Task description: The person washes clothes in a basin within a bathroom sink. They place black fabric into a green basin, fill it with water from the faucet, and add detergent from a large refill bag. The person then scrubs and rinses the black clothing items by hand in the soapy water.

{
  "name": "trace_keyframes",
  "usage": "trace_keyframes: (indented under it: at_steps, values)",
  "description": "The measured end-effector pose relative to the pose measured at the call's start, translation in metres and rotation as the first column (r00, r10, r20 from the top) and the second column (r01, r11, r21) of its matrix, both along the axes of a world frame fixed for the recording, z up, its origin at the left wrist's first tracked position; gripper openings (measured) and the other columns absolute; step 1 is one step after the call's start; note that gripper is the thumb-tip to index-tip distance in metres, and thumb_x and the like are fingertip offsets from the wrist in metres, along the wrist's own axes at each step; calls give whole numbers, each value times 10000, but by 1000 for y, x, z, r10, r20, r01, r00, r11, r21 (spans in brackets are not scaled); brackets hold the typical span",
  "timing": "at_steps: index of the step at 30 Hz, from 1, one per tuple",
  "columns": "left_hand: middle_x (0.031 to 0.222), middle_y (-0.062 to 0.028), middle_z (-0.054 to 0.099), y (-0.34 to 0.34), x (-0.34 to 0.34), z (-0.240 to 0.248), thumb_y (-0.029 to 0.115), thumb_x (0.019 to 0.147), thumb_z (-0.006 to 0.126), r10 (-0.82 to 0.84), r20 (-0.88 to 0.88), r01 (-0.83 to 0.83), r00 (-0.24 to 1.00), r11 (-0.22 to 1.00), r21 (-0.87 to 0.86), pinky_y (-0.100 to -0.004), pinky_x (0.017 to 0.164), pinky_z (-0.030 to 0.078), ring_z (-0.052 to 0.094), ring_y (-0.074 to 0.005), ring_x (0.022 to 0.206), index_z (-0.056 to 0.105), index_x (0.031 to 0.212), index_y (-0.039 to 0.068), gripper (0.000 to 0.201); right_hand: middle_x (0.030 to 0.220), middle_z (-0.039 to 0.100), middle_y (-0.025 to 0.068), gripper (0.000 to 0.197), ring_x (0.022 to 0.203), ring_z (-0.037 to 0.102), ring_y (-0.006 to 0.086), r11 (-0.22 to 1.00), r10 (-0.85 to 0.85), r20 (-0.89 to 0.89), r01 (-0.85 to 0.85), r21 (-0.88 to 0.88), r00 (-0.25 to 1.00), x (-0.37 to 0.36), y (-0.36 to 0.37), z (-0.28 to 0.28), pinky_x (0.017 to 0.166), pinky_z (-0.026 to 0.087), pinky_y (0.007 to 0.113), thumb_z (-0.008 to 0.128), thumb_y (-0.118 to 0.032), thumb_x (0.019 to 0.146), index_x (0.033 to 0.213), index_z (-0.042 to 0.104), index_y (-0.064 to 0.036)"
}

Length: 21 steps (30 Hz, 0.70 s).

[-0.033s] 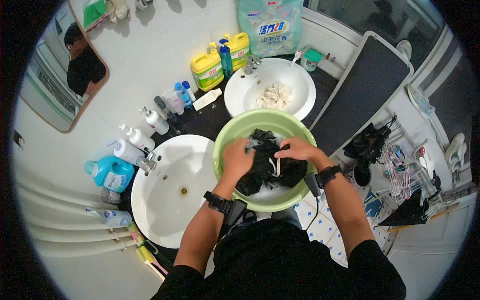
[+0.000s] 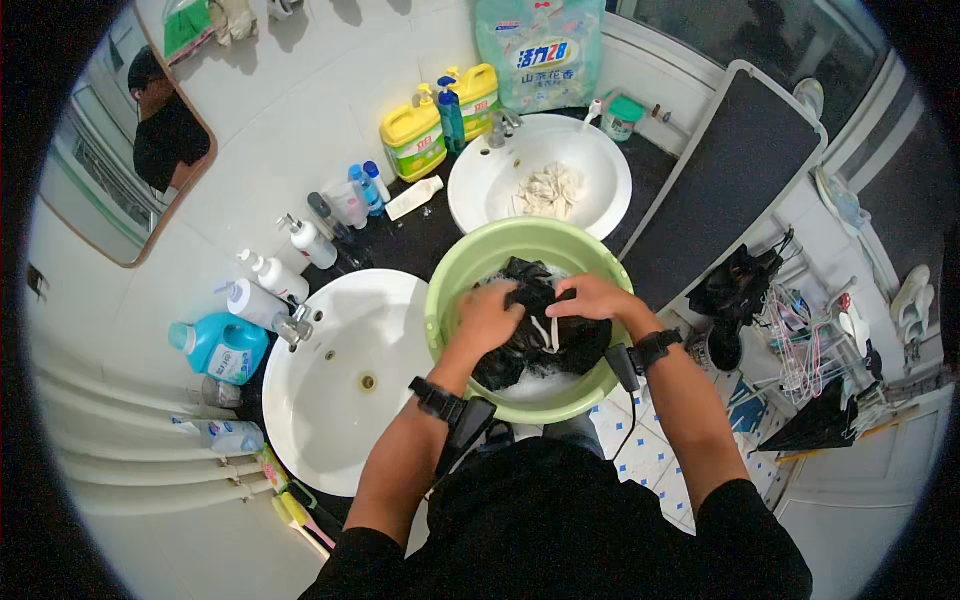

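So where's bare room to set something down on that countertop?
The countertop shows bare between the near washbasin, the far washbasin and green washtub, and between far washbasin and black-faced board; bottles crowd its back edge.

Black countertop (image 2: 400,250) carries two white oval washbasins. Left washbasin (image 2: 335,425): chrome tap (image 2: 294,327) at its upper-left edge; blue detergent jug (image 2: 228,350) just beyond. Far washbasin (image 2: 464,190): crumpled off-white cloth (image 2: 550,190) lying inside. Behind it, two yellow pump jugs (image 2: 414,142) with a blue pump bottle (image 2: 451,122) between; teal detergent bag (image 2: 545,60) upright to their right, then a green-lidded tub (image 2: 622,118). White bottle (image 2: 415,198) on its side. Wood-edged mirror (image 2: 100,190), upper left wall. Right: tilted dark panel (image 2: 745,180), pale rim; below it, tangled clothes hangers (image 2: 790,335). Floor tiles (image 2: 645,455) white, blue diamonds.
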<state>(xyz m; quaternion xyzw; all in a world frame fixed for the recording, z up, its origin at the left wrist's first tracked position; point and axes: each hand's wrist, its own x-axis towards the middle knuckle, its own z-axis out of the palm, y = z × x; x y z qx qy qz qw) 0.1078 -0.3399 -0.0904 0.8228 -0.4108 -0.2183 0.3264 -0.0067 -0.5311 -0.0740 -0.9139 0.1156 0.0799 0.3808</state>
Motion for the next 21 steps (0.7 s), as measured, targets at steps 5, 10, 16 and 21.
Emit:
trace_keyframes:
  at_steps: [5,10,16,21]
  values:
    - [1244,-213,474,-32,20,-47,358,826,540,-204,-113,230,973,916,329,-417,978,337,464,-348,1138,554,1146,27,460,839,606,97,462,798,559,222,997,67,25,-68,39,997,9,-17,-32,721,431,353,656,-460,759,926,589,-35]
    - [1147,-205,540,-30,43,-51,280,809,569,4,-21,6,1000,898,440,-441,941,373,495,-381,1071,558,1110,2,410,1055,574,196,416,1005,528,354,984,24,-145,-50,-173,989,16,-21,-39,834,415,418,635,-374,788,1013,554,-33]
    - [1142,-204,540,-24,38,-51,306,712,668,-300,37,299,953,954,15,-414,885,425,528,-373,1029,492,1201,51,578,914,578,182,251,890,550,366,961,237,468,-276,16,851,32,1,-41,791,432,405,630,-116,777,996,538,-36]
    - [874,-163,645,-26,43,-40,308,704,679,-294,-255,319,921,946,60,-360,771,452,610,-313,834,622,1008,76,386,940,594,154,309,918,559,348,962,275,167,-270,-49,947,24,-12,15,802,437,407,640,-195,783,1040,535,-58]
